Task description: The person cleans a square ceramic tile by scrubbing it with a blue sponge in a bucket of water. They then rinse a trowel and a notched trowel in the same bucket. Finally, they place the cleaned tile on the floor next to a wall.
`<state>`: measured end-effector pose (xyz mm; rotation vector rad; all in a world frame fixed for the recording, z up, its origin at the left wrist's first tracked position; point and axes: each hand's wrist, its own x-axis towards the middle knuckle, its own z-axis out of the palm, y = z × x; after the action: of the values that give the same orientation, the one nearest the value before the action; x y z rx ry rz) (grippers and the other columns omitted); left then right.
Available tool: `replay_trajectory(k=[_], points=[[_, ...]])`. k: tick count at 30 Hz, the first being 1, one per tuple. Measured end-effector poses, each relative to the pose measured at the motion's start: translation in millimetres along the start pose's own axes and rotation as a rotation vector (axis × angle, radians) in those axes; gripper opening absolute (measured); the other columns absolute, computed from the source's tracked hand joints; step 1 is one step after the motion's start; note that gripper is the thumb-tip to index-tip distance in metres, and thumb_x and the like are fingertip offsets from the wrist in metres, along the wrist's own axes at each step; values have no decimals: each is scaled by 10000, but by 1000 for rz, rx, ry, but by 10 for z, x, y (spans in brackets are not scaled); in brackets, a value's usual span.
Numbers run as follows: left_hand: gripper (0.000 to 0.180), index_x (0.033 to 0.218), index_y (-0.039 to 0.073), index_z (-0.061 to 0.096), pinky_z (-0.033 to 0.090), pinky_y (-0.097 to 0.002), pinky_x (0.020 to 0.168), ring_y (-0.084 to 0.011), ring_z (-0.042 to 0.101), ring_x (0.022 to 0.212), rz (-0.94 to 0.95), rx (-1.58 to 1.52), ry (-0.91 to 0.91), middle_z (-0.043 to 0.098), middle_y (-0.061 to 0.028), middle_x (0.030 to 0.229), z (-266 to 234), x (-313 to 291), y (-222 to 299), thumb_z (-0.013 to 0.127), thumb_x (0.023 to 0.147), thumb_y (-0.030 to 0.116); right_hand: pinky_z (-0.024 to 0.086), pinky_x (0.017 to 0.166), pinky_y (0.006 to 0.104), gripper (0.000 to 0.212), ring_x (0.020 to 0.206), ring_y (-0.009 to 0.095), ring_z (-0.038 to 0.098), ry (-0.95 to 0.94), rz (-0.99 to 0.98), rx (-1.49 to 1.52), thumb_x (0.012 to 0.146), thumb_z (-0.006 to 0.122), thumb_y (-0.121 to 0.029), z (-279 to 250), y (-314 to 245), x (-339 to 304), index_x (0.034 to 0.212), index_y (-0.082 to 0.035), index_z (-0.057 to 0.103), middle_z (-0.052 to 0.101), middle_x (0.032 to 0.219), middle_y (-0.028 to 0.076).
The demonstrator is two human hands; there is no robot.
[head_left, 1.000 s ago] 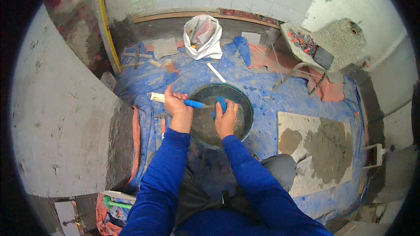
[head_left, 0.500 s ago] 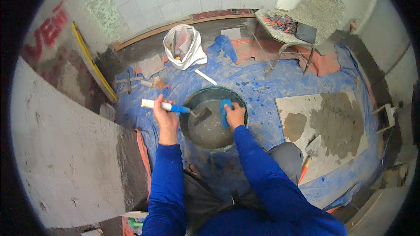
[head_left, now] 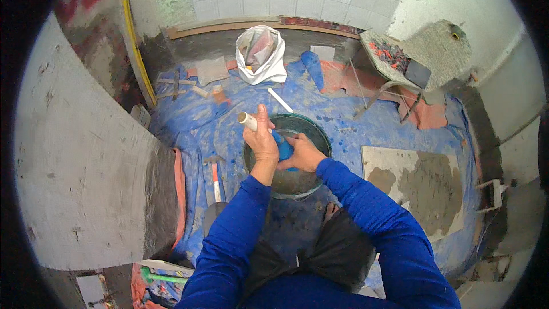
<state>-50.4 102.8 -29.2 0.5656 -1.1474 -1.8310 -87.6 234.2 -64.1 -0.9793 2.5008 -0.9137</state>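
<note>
My left hand is closed around the white-and-blue handle of a margin trowel. The handle's end points up and to the left; the blade is hidden behind my hands. Close against it, my right hand grips a blue sponge. The two hands meet over a round dark bucket that holds murky grey liquid, and the sponge sits between them at the trowel. Whether the sponge is wrapped around the blade cannot be made out.
A blue tarp covers the floor. Right lies a mortar-smeared board; left, a hammer. Beyond the bucket are a white stick and a white sack. A chair bearing small red and black pieces stands far right.
My left hand has brought the trowel rightward over the bucket, and the sponge in my right hand now meets it. The view has shifted, bringing the hammer into sight.
</note>
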Motion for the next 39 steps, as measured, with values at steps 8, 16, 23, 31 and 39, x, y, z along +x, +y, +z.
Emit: replay_trajectory(k=[8,16,23,31,39], points=[[431,805,66,655,470,-460,659,-262,631,718,230,908,-129,691,-143,788,-128,16,-317,620,976,460,400,1090,507,673,1320,369,494,246,-140,-596,681,850,-470,279,427,45,1260,-161,704,560,1443,129],[374,681,64,613,430,-348,546,-137,527,577,56,-5,-353,556,3,588,105,-61,96,810,852,332,486,906,502,366,1030,453,625,38,68,-204,714,764,-68,347,671,107,1066,-2,693,684,1046,241],[339,728,40,617,461,-373,570,-162,566,567,-136,149,-615,626,-62,605,-202,101,222,753,909,291,479,836,502,337,937,438,627,132,-191,-308,684,674,47,327,665,-5,1019,21,693,661,952,238],[305,840,-2,644,458,-423,537,-246,586,513,224,267,-72,636,-148,670,-134,194,-277,710,939,279,457,789,488,250,890,425,574,327,-494,-313,645,583,61,490,506,-136,882,5,637,603,877,208],[368,1096,144,678,502,-485,603,-317,662,672,665,1330,-64,662,-138,748,-500,532,-332,770,757,255,491,944,467,310,1064,407,623,363,-309,-117,748,684,-1,259,312,-160,1058,-18,678,672,1098,203]])
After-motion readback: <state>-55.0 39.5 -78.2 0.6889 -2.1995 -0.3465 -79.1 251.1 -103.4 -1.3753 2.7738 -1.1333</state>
